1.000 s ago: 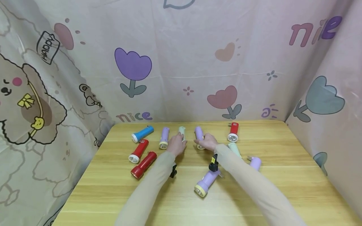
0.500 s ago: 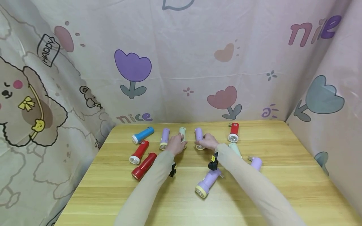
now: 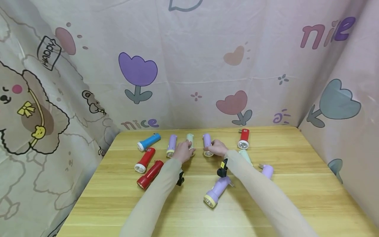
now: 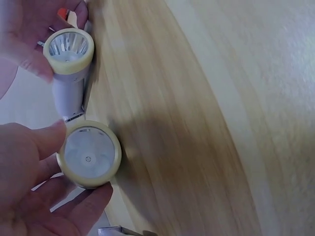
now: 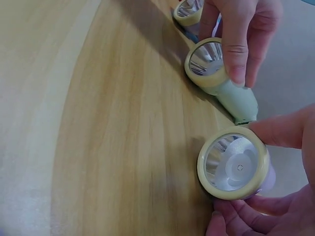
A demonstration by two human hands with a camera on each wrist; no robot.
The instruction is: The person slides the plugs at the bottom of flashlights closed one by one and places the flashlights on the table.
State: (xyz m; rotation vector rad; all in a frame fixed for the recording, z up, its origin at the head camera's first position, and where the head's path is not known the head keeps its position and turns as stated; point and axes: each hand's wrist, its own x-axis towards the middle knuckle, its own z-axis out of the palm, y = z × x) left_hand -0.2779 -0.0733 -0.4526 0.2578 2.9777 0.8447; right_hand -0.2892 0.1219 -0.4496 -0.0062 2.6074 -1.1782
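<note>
My left hand point(image 3: 183, 152) grips a mint-green flashlight point(image 3: 190, 137) near its cream-rimmed head, thumb on one side and fingers on the other. In the left wrist view the lens of that mint-green flashlight point(image 4: 88, 158) faces the camera. My right hand point(image 3: 218, 148) holds a purple flashlight point(image 3: 207, 140) by its head, with thumb and fingers on opposite sides of the cream rim point(image 5: 203, 167). Both flashlights lie side by side at the back of the table, lenses toward me. Left of my left hand lies another purple flashlight point(image 3: 172, 143).
At left lie a blue flashlight point(image 3: 149, 141) and two red flashlights point(image 3: 145, 159). On the right are a red flashlight point(image 3: 244, 136), a mint flashlight point(image 3: 245, 155) partly behind my sleeve, and a purple flashlight point(image 3: 267, 171). One more purple flashlight point(image 3: 219, 189) lies nearer on the wooden table point(image 3: 189, 217).
My right hand's fingers have closed in around the purple flashlight's head, and that flashlight has straightened slightly. My left hand stays at the mint-green flashlight. The view shifts a little.
</note>
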